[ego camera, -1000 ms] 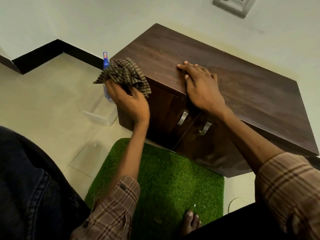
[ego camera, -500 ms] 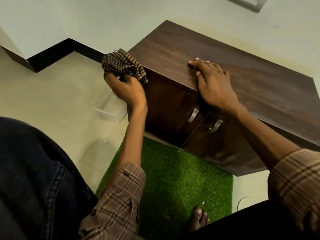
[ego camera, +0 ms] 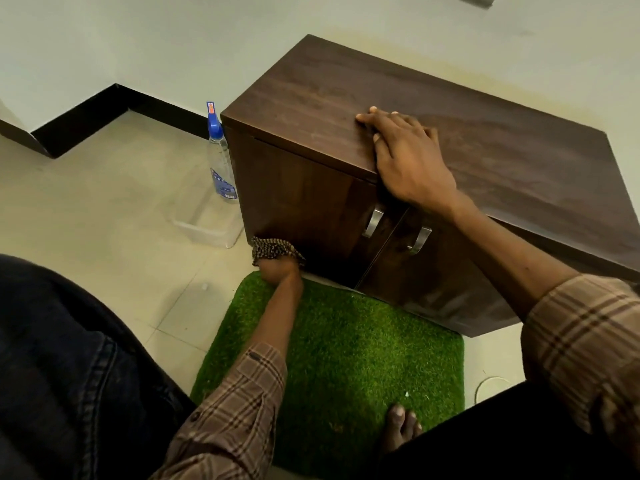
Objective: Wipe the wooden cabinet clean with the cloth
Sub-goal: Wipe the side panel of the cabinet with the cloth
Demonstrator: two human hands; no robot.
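The dark wooden cabinet (ego camera: 346, 98) stands against the wall, its two front doors shut, each with a metal handle. My left hand (ego camera: 278, 270) grips the brown checked cloth (ego camera: 272, 247) and presses it against the bottom left corner of the left door, just above the floor. My right hand (ego camera: 405, 157) lies flat on the cabinet top at its front edge, fingers spread, with nothing in it.
A clear spray bottle with a blue cap (ego camera: 220, 157) stands on the tiled floor at the cabinet's left side, next to a clear plastic box (ego camera: 207, 226). A green grass mat (ego camera: 346, 351) lies before the cabinet, with my bare toes (ego camera: 401, 424) on it.
My left hand has carried the cloth from the top left corner of the cabinet down the left door to its bottom corner. The right hand has stayed on the top.
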